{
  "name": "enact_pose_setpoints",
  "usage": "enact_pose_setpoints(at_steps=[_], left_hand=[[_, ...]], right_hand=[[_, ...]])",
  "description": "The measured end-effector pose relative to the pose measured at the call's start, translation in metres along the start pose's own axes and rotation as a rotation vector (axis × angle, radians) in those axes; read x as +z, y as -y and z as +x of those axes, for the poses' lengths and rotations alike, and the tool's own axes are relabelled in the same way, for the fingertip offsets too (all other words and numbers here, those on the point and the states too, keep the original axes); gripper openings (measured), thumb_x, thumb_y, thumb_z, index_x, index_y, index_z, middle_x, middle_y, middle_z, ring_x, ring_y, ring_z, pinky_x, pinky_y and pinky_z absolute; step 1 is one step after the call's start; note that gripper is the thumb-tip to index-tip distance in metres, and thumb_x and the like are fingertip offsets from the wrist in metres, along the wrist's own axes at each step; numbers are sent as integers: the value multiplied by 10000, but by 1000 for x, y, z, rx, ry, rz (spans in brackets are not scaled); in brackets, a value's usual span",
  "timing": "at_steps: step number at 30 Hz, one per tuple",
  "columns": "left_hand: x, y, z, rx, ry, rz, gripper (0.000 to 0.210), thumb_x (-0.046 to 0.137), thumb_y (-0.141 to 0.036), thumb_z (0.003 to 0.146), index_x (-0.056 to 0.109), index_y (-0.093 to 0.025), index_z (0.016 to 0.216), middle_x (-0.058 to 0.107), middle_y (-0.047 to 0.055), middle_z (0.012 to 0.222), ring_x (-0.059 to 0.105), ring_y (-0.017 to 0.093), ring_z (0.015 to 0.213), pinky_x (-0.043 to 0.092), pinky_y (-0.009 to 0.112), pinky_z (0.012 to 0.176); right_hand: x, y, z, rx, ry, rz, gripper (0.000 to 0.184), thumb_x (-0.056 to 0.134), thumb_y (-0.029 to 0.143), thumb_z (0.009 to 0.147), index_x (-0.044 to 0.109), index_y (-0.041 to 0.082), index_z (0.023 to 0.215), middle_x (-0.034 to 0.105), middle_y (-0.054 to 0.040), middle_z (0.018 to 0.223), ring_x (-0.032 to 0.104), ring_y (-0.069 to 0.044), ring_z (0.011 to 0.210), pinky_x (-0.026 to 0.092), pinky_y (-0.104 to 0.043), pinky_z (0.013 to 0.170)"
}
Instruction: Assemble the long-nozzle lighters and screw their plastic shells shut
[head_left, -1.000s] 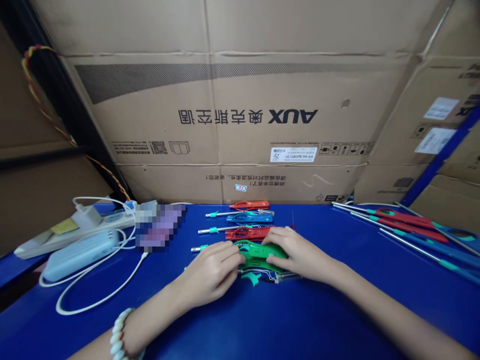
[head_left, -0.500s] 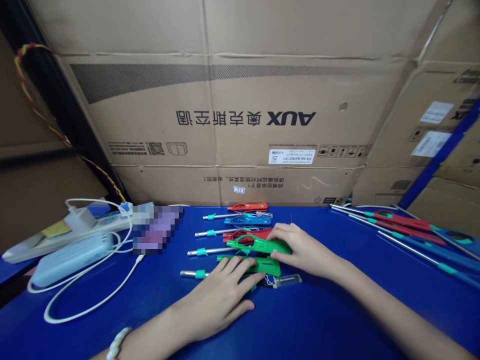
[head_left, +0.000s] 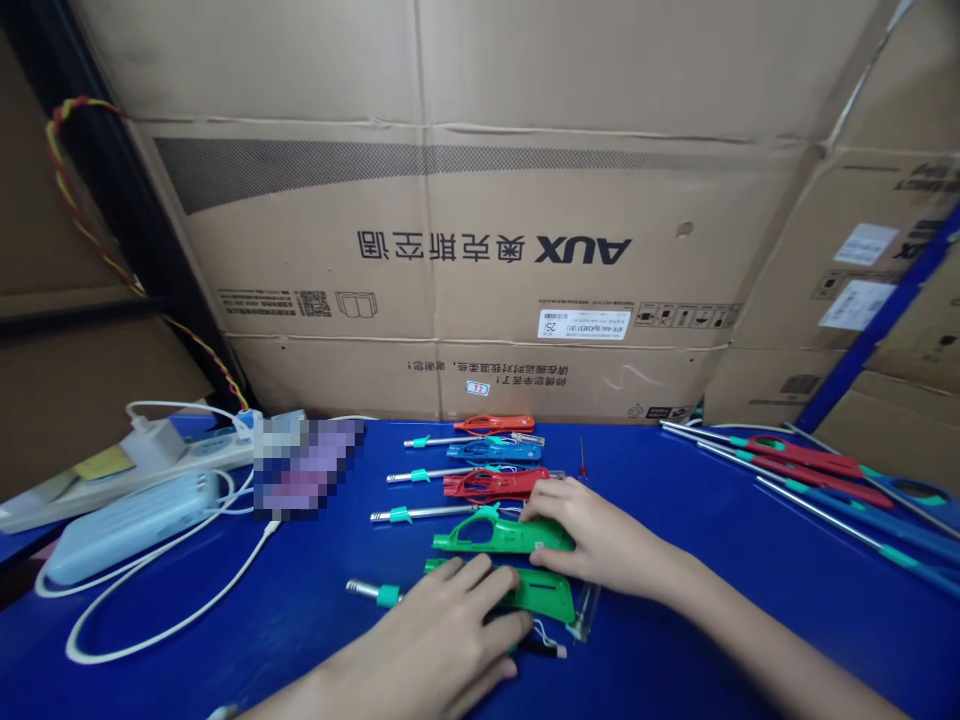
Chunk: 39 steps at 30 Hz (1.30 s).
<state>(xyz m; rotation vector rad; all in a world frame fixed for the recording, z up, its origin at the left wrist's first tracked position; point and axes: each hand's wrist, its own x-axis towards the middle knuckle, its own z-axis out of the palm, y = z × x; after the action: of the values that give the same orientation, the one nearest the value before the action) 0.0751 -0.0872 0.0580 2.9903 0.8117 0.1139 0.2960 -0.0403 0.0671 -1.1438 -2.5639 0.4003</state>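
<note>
Green plastic makes up the lighter handle half [head_left: 495,538] whose right end the right hand [head_left: 589,535] holds between thumb and fingers, low over the blue tabletop [head_left: 720,660]. Nearer the wearer, a second green half [head_left: 546,596] lies under the left hand [head_left: 454,635]; those fingers are slightly parted across it, and whether they grip cannot be told. A metal lighter tube [head_left: 363,589] with a teal piece juts out left of that hand. Beyond, red [head_left: 499,485], blue [head_left: 510,454] and orange-red handle pieces [head_left: 510,424] line up toward the cardboard [head_left: 495,180].
</note>
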Motion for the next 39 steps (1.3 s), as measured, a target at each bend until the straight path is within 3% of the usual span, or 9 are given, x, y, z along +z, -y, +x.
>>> enact_pose_setpoints(at_steps=[8,16,19,20,23,28,34,39], left_hand=[[-1,-4,1,36,-35,94,267,637,-256,859,565,-241,1115,575,46,1036,561,236,947,489,336,775],[-3,-1,-1,76,-65,30,289,616,-255,874,552,-232,1155,583,39,1024,572,224,916,486,337,773],[-3,1,-1,82,-65,-7,301,566,-252,905,518,-233,1202,585,34,1038,566,225,947,475,350,819],[-2,2,-1,82,-69,-14,301,551,-253,914,510,-235,1211,585,35,1043,564,226,954,470,355,829],[-1,5,-2,78,-90,-25,291,527,-246,922,504,-233,1212,581,40,1046,564,226,948,463,351,825],[0,7,-1,66,-98,-38,279,512,-217,918,509,-229,1197,587,37,1024,570,220,925,458,334,799],[-1,8,-1,78,-95,-47,285,504,-208,922,498,-230,1206,595,35,1031,569,217,931,451,332,813],[-1,9,-1,83,-111,-69,257,495,-216,931,509,-235,1186,605,29,1018,575,202,929,446,312,826]], right_hand=[[8,-1,0,-3,27,-54,265,704,249,759,623,192,1004,562,-60,1028,528,-235,986,430,-357,862],[5,1,-1,-5,36,-55,381,743,348,755,609,205,1083,576,-67,1069,516,-244,1037,401,-364,900],[-6,1,-2,-2,12,-36,178,680,236,817,622,201,982,606,-44,1023,533,-210,1005,389,-327,890],[-11,0,-3,8,26,-29,84,645,173,831,627,197,910,620,-26,953,550,-188,943,396,-302,852],[-24,-1,-8,84,182,0,109,630,82,790,628,187,764,605,22,741,546,-131,700,393,-227,654],[-33,4,-17,194,431,-33,223,780,112,627,678,206,801,527,71,585,505,-116,585,301,-201,509],[-25,12,-21,220,489,-199,220,807,140,579,662,219,723,558,51,611,538,-154,626,249,-220,474],[-20,14,-22,209,495,-203,203,810,153,576,650,221,682,563,44,609,550,-159,619,242,-226,464]])
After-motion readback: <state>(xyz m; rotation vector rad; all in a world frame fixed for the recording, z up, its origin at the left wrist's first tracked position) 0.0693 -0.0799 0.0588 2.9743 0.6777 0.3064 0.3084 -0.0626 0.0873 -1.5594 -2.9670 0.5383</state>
